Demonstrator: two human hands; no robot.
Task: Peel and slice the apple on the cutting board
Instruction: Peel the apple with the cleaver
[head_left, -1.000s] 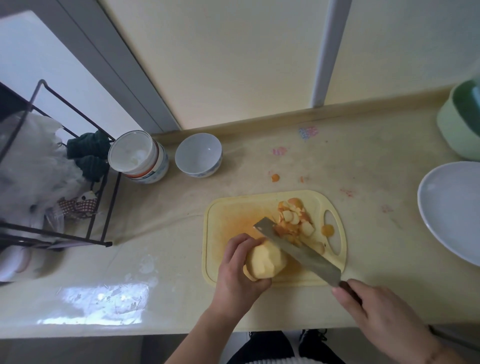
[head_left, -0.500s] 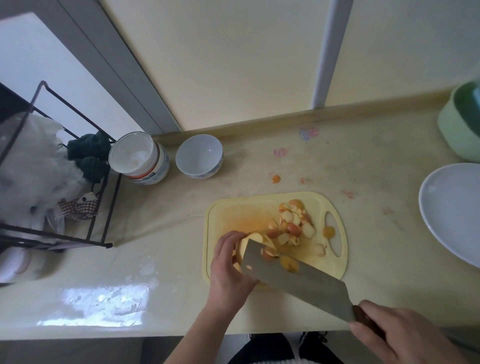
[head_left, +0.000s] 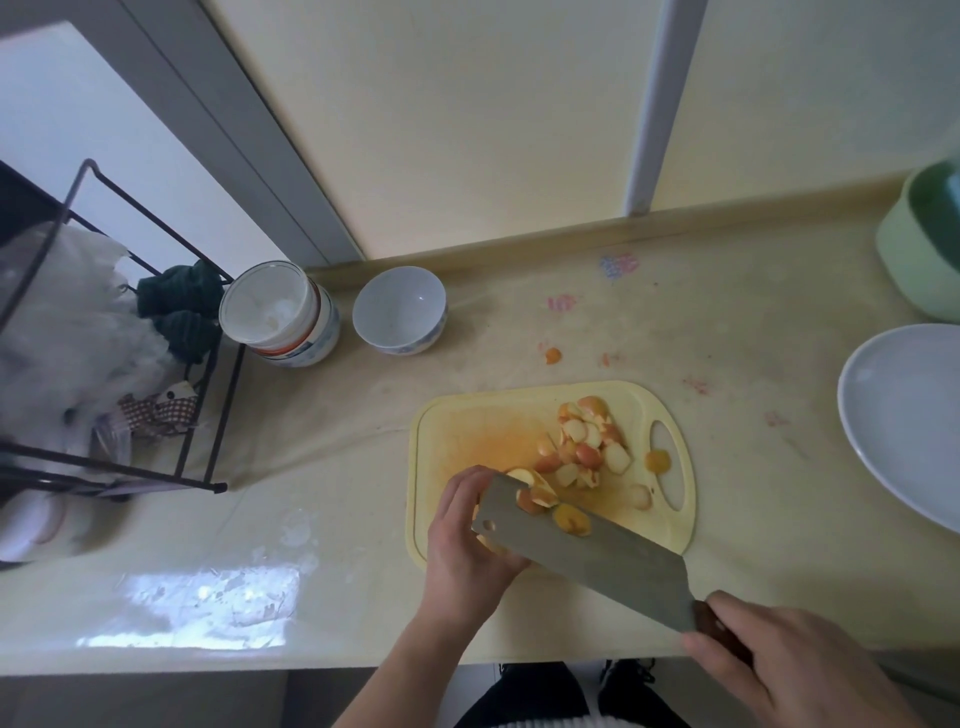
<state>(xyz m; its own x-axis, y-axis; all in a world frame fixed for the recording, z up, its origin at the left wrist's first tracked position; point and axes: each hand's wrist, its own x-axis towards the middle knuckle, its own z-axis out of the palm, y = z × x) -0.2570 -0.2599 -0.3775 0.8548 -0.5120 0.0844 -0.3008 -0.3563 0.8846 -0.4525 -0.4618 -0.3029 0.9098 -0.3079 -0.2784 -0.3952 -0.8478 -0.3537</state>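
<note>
A pale yellow desk (head_left: 727, 322) runs along a cream wall, seen from above. At far left a black wire rack (head_left: 104, 332) stands on it, holding crumpled white plastic and a dark green cloth (head_left: 182, 306). Just right of the rack sit a white tub (head_left: 278, 312) and, beside it, a white bowl (head_left: 400, 310). Right of centre lies a yellow cutting board (head_left: 462, 431) with a handle slot at its right end. The left hand (head_left: 467, 540) rests on the board's near left corner, fingers curled around the apple (head_left: 519, 475), which is mostly hidden behind hand and blade; only a pale peeled top shows, just beyond the fingertips. A wide cleaver (head_left: 587, 556) slants across the apple, tilted flat-side up, with peel scraps stuck to it. A heap of apple pieces (head_left: 584, 441) lies farther back on the board. At lower right the right hand (head_left: 795, 670) grips the cleaver's dark handle. A white plate (head_left: 909, 415) and a green container (head_left: 924, 249) sit at the right edge
</note>
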